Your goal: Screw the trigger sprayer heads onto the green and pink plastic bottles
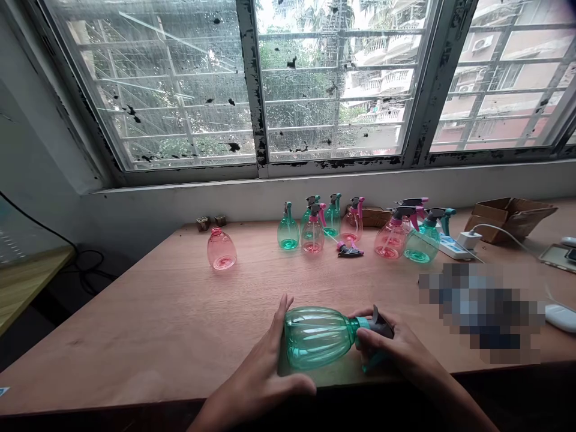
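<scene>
Green bottle (pixel 319 337) on its side

Right hand (pixel 400 348) grasps its spray head (pixel 381 324) — bottle held sideways at the worktop's (pixel 157 324) near edge. Left hand (pixel 265 363) spread open beside the base — contact unclear. Beyond, a headless pink bottle (pixel 221 249) stands upright, left of the assembled spray bottles (pixel 312 235).

tabletop (pixel 135 336) lying open left of the left hand (pixel 272 366), pink bottle (pixel 222 249) standing beyond, a gap separating it from spray bottles (pixel 312 235) crowding the back, cardboard box (pixel 497 219) blocking the far right
</scene>
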The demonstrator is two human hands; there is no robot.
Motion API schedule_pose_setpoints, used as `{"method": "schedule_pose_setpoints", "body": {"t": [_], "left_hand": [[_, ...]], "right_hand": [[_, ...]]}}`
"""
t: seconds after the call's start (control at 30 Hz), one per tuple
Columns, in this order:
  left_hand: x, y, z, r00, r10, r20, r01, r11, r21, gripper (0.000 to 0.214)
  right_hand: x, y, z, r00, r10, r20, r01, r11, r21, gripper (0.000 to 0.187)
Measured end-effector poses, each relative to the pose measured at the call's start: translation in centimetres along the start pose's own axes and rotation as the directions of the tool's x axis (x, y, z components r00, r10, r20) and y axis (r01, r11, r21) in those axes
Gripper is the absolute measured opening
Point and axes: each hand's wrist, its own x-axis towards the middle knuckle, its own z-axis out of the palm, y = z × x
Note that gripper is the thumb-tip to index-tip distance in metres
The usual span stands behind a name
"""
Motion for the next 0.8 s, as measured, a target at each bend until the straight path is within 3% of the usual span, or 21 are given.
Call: {"method": "schedule_pose_setpoints", "body": {"t": [0.07,0.13,0.27,0.43,0.63,0.8], "left_hand": [[-0.1,0.0,-0.1,1.0,0.009,-0.015,-0.009,0.999,-0.039,0.094],[0.0,0.2,-0.2,1.0,-0.019,-0.025,0.018,0.998,-0.053,0.083],[0.1,0.6,0.1,0.999,-0.053,0.001,0.053,0.999,0.007,0.104],[0.2,-0.1,0.4,0.999,-0.002,-0.037,0.003,1.0,0.018,0.13],[0.1,-0.1,0.0,0.999,0.006,-0.032,-0.009,0.996,-0.083,0.088],[0.0,0.9,0.1,0.999,-0.043,-0.03,0.043,0.999,0.005,0.1]], "right_hand": [[0.0,0.0,0.0,1.0,-0.001,0.001,0.001,1.0,-0.003,0.042],[0.1,0.0,-0.1,1.0,0.0,-0.003,0.0,1.0,-0.004,0.042],[0.1,-0.3,-0.1,1.0,0.002,-0.013,-0.001,1.0,0.015,0.04],[0.0,-0.4,0.1,1.0,-0.004,-0.01,0.004,1.0,0.015,0.041],[-0.1,-0.3,0.1,1.0,0.015,0.011,-0.015,1.0,0.02,0.039],[0.0,-0.5,0.1,1.0,0.006,-0.009,-0.005,0.999,0.032,0.037]]}}
